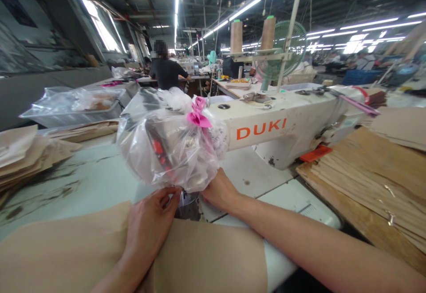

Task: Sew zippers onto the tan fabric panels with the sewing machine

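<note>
A white sewing machine marked DUKI stands across the table, its head wrapped in a clear plastic bag tied with a pink ribbon. A tan fabric piece lies on the table in front of me. My left hand rests on this fabric, fingers bent, fingertips at the needle area under the bag. My right hand reaches under the wrapped head from the right; its fingers are hidden behind the plastic.
Stacks of tan pieces lie at the right and at the left. A plastic-covered tray sits at the back left. Thread cones and a green fan stand behind the machine. A person in black sits farther back.
</note>
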The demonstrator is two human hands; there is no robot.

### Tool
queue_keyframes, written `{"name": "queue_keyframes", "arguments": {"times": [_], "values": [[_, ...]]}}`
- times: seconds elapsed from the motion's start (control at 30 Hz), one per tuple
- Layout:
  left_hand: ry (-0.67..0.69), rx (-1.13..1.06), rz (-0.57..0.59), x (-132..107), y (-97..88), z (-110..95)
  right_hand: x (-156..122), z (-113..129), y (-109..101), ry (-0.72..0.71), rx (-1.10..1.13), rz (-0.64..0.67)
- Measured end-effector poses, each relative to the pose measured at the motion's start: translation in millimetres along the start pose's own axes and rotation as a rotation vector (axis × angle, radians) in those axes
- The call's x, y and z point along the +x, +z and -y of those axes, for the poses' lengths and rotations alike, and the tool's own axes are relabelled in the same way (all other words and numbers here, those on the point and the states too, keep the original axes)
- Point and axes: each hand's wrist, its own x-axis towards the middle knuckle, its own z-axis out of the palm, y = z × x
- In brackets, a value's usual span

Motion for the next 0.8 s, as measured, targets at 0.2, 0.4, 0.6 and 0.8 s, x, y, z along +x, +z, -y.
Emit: {"name": "queue_keyframes", "arguments": {"times": [0.2,0.4,0.6,0.8], "values": [[-0.008,-0.007,0.011,0.0,-0.5,-4.0,0.7,-1.5,2.4,-0.006,0.007,-0.014],[-0.007,0.003,0.016,-2.4,-2.9,-6.4,0.1,0.3,1.8,-0.014,-0.003,-0.014],[-0.028,0.035,0.032,-1.6,-3.3,-10.8,0.1,-4.1,4.9,-0.082,0.022,-0.099],[-0.037,0.112,0.039,-1.9,-2.2,-10.3,0.1,-6.3,7.0,-0.094,0.070,-0.105]]}}
